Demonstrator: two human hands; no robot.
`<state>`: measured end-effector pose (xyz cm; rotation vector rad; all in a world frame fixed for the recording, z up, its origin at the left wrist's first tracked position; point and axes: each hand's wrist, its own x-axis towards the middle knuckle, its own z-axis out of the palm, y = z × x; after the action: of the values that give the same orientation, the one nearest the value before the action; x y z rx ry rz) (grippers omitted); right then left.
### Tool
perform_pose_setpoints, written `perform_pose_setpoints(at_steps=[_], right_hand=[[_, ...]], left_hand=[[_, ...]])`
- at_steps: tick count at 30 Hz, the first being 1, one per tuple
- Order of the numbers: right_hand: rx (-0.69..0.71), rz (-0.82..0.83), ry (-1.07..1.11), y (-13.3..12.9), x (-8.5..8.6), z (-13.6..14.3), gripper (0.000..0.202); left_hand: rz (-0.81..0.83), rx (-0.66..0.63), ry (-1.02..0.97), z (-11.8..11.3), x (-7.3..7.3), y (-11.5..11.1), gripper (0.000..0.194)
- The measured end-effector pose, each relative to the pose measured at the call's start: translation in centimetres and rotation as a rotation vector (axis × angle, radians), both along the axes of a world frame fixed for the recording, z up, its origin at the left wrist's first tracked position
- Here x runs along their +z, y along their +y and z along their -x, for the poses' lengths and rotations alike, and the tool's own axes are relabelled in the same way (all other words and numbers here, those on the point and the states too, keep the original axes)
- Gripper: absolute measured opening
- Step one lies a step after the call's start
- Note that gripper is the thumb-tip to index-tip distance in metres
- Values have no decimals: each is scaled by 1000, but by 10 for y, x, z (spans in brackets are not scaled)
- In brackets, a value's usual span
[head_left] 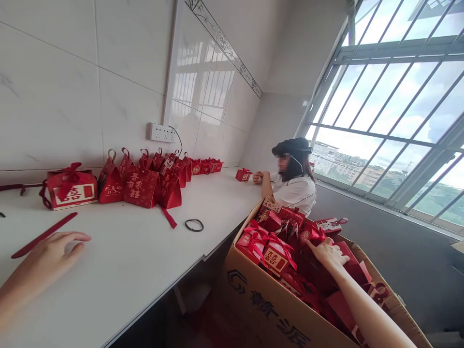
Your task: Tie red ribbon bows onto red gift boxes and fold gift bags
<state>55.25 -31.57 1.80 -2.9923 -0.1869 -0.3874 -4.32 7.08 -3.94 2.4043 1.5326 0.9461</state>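
My left hand (60, 251) hovers at the table's left side, thumb and index finger apart, holding nothing. Close by it lies a dark red ribbon strip (45, 235). My right hand (328, 252) reaches into a cardboard carton (268, 309) full of red gift boxes; its fingers are spread over a dark red gift box (317, 270), and some fingertips are hidden. Left of that hand in the carton are gift boxes with bright red bows, one of them a cream-fronted gift box (277, 258).
On the white table (137, 270), red gift boxes (141, 186) stand along the tiled wall, near a power strip (163, 133). A black elastic band (194, 225) lies nearer. At the far end, a person in white (295, 193) sits beside a small red box (243, 174).
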Motion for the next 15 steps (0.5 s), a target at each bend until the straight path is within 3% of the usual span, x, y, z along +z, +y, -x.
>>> perform_pose_setpoints(at_steps=[5, 10, 15], right_hand=[[27, 14, -15, -9, -1, 1, 85], [92, 69, -45, -20, 1, 4, 81], [106, 178, -15, -21, 13, 14, 64]], left_hand=[[100, 35, 5, -7, 15, -13, 38], [95, -8, -21, -7, 14, -15, 37], [100, 10, -1, -6, 15, -15, 38]])
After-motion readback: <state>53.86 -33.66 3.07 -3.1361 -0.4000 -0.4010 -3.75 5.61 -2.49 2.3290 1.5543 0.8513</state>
